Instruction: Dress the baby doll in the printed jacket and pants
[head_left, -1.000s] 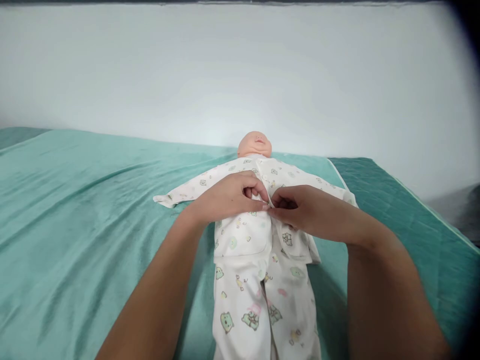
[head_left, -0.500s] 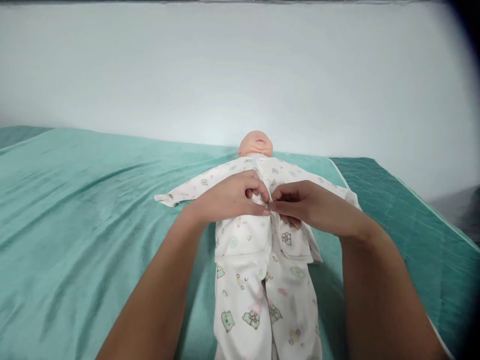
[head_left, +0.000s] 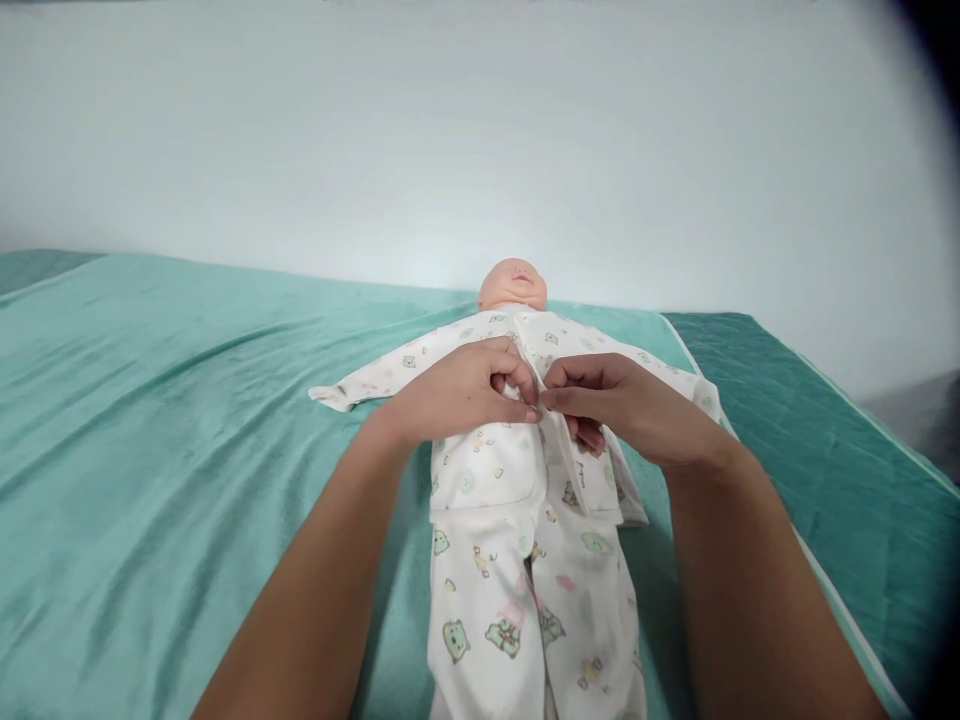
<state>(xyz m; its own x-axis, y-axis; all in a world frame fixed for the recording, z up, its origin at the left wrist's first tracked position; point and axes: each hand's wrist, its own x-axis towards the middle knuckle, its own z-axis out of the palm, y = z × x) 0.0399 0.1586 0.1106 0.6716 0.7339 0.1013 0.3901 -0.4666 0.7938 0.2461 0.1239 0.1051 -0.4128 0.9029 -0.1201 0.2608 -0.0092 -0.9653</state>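
A baby doll [head_left: 513,284] lies on its back, dressed in a white printed jacket [head_left: 480,470] and matching trousers [head_left: 487,610]. My left hand [head_left: 480,385] pinches the jacket's front edge at the middle of the chest. Close beside it, my right hand [head_left: 604,400] grips the other front edge between thumb and forefinger. The fingertips of both hands almost meet at the front opening. Below them the jacket's two front panels hang apart over the trousers. Any fastener between the fingers is too small to make out.
A light green blanket [head_left: 187,420] with folds lies under the doll. To the right is a darker green quilted cover [head_left: 825,420] with a pale edge. A white wall [head_left: 375,130] rises behind the doll's head.
My right hand has shifted slightly up and left, lifting its jacket edge so that the lower right panel folds back more. My left hand stays almost where it was.
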